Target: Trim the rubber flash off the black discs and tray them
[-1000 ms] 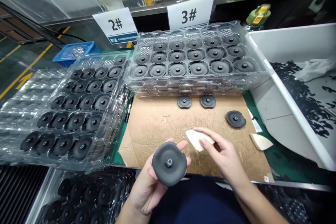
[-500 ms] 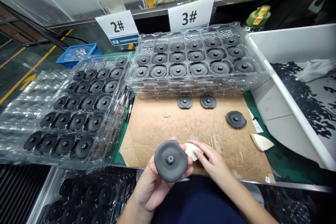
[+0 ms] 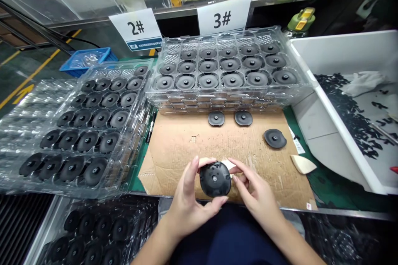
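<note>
Left hand clamped on black disc, thumb and fingers gripping rim, disc held steady over near edge of cardboard sheet; right hand pinching pale wedge against disc's far side, contact firm.

Black disc now flipped over, between left hand and right hand

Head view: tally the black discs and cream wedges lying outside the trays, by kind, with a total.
Black discs: 4 (three on the cardboard sheet, one between the left hand and right hand)
Cream wedges: 2 (one at the sheet's right edge, one behind the held disc)
Total: 6
</note>
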The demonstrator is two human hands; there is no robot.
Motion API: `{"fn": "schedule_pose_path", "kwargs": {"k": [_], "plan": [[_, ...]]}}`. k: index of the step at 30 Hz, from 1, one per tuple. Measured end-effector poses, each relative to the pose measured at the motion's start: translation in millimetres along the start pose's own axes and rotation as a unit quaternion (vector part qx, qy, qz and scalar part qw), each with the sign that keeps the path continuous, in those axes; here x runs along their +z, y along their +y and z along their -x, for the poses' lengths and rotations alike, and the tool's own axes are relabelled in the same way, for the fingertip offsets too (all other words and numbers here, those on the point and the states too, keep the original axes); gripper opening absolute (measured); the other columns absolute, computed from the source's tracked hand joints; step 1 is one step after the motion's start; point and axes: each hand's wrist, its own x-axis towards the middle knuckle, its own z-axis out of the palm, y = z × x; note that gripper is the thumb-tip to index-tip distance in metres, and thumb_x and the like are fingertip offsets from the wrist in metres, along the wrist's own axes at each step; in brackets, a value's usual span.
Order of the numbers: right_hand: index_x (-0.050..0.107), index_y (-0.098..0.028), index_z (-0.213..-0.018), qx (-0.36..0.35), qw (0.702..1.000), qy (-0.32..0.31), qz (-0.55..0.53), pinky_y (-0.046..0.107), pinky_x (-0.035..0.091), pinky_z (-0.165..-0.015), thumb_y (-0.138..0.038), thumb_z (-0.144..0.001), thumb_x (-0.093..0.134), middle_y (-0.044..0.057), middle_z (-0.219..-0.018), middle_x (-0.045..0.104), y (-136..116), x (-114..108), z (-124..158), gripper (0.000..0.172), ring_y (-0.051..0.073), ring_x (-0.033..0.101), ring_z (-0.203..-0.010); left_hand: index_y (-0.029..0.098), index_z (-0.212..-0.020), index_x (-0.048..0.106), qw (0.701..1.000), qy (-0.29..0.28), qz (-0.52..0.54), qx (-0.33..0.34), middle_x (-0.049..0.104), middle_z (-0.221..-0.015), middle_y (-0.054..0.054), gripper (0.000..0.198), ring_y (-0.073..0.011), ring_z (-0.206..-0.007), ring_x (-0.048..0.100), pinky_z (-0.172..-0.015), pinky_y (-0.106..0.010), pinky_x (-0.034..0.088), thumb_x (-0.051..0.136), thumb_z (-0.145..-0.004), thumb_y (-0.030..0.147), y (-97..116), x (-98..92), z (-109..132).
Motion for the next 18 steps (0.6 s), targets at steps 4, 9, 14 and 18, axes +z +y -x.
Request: {"fn": "schedule_pose_path", "kwargs": {"k": [4,9,14,18], "plan": [[0.043,-0.027,-0.126,-0.063,0.998,0.021,0.019,0.028,0.048,-0.072,-0.020,-0.088,0.044,0.005,-0.104,0.058,-7,-7,5,0.038,0.015,0.057,-0.080,0.041,-0.133,-0.015,0.997,-0.025,-0.064,0.026,0.047,-0.121,-0.007,0.105,-0.0216,-0.115,0.046,-0.100,-0.045,0.032,0.064,-0.072,0.011,1,3.2,0],[0.040,-0.030,-0.129,-0.180,0.981,-0.031,0.065,0.030,0.045,-0.080,-0.015,-0.088,0.045,0.005,-0.114,0.055,-11,-16,0,0.044,0.018,0.052,-0.100,0.041,-0.134,-0.012,0.997,-0.022,-0.071,0.004,0.048,-0.124,-0.006,0.103,-0.0208,-0.117,0.044,-0.102,-0.042,0.030,0.065,-0.072,0.013,1,1.7,1],[0.059,-0.023,-0.103,-0.222,0.972,-0.051,0.052,0.030,0.042,-0.068,-0.024,-0.090,0.046,0.003,-0.081,0.061,-16,-17,-11,0.019,0.016,0.054,-0.076,0.027,-0.119,0.052,0.985,-0.056,0.053,-0.157,0.061,-0.111,-0.006,0.045,-0.0227,-0.104,0.054,-0.093,-0.034,0.037,0.062,-0.075,0.030,-2,-4.1,-3],[0.054,-0.017,-0.064,-0.180,0.983,-0.037,-0.008,0.026,0.036,-0.055,-0.036,-0.093,0.034,0.002,-0.059,0.052,-27,-15,-23,0.040,0.014,0.049,-0.058,0.017,-0.064,0.069,0.962,-0.055,0.116,-0.240,0.067,-0.066,-0.005,0.039,-0.0201,-0.069,0.061,-0.069,-0.029,0.045,0.047,-0.082,0.044,-7,-10.7,-9]]}}
